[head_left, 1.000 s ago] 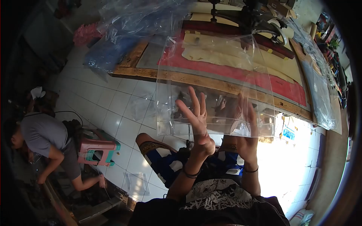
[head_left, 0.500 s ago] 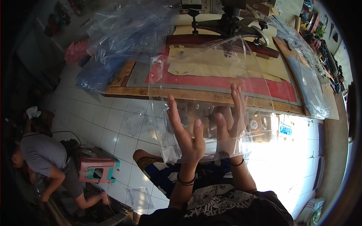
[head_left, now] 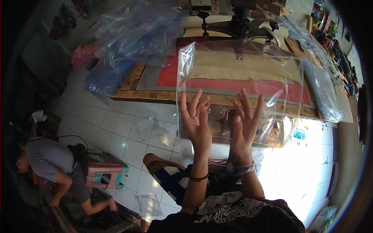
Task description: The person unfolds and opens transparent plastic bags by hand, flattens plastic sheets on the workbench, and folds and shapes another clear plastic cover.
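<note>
Two hands, the left hand [head_left: 198, 130] and right hand [head_left: 243, 132], have fingers spread apart at a clear plastic bag [head_left: 225, 83], twelve o'clock from the wearer; whether inside or behind it, I cannot tell. Neither seems to pinch, so the limp film could slide floorward. Stiff fingertips might crease it, and its far edge could catch on the bench [head_left: 149, 95] at twelve.

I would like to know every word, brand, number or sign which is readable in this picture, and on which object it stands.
No text can be read with certainty.
Clear plastic in the middle: no lettering visible.
Black shirt: white print, no legible words.
Blue marking in the glare: too blurred.
Cardboard box, far side: any print is too small.
</note>
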Tool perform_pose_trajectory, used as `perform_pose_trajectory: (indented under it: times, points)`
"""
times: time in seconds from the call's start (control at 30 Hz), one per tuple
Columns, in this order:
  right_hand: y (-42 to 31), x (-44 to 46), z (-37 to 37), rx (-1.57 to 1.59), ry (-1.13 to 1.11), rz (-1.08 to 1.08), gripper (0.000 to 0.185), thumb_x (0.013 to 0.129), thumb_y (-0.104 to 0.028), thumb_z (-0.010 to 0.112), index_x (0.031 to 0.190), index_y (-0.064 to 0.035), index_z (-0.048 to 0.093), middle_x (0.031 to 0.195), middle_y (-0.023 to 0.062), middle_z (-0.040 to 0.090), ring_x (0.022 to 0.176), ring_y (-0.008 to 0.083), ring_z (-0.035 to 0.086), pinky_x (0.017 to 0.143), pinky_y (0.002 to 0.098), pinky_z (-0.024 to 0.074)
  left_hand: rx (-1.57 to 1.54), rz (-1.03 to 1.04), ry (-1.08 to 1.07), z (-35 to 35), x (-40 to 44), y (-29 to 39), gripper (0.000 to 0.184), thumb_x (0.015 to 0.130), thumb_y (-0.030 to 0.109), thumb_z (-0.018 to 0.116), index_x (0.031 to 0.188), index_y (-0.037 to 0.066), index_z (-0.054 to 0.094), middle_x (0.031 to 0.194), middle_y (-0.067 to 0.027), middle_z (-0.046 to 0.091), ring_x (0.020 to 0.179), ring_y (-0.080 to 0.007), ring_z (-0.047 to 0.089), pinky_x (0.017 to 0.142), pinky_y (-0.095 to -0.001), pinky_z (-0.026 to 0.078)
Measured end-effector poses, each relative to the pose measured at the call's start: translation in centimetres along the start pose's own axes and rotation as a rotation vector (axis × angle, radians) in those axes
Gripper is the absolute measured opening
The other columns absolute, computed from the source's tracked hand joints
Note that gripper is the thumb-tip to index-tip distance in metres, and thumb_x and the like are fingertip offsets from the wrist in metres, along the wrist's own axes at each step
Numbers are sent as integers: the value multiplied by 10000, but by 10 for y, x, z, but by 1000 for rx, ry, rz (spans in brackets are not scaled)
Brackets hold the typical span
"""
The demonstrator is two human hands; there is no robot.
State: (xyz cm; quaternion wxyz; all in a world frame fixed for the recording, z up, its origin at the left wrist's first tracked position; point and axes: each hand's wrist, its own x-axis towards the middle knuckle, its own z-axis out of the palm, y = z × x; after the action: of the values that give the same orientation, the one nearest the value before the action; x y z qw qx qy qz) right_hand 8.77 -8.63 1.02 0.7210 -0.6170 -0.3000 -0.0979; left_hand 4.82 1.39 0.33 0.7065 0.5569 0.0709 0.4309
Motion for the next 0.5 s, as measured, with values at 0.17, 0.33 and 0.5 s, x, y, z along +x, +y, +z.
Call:
perform_pose_trajectory:
  times: [0.17,0.33,0.5]
  points:
    - [8,1,-5,116,-18,-77,695,1018,-259,461,1531,-21,59,1533,224,291,1389,364,357,1097,475,356,-345,92,-32,9,-2,-2,592,1039,354,341,1533,120,114,1466,-272,366,1265,-365,492,1091,-472,359]
    - [-6,-8,-10,229,-15,2,732,1014,-303,481,1540,-55,36,1518,226,321,1379,369,368,1099,483,332,-279,139,-115,14,-18,6,566,1040,334,340,1511,89,147,1451,-279,381,1283,-358,474,1085,-476,360]
    - [-8,-5,-8,190,-47,60,739,999,-309,516,1543,-67,78,1506,242,326,1366,356,382,1084,458,340,-162,162,-24,17,-7,18,534,1020,242,351,1485,31,195,1411,-291,424,1277,-387,473,1085,-509,348]
